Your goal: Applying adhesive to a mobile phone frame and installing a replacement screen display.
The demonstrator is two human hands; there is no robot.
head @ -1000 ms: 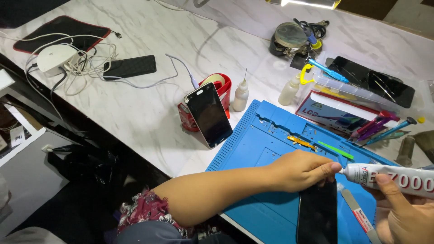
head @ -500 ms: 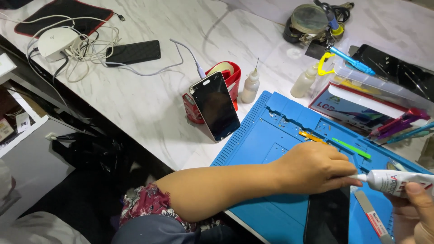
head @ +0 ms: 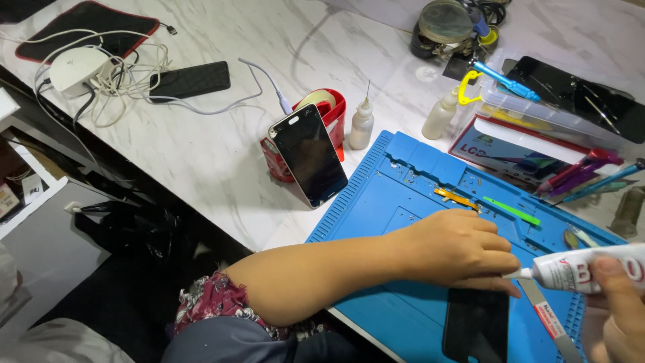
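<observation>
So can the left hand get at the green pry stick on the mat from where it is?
Probably yes: the left hand rests on the blue mat just short of the green pry stick, with bare mat between.

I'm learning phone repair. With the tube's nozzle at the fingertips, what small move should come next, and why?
Probably lower the nozzle to the top edge of the dark phone on the blue mat. The right hand holds the glue tube sideways, tip at the left hand, which rests just above that edge.
</observation>
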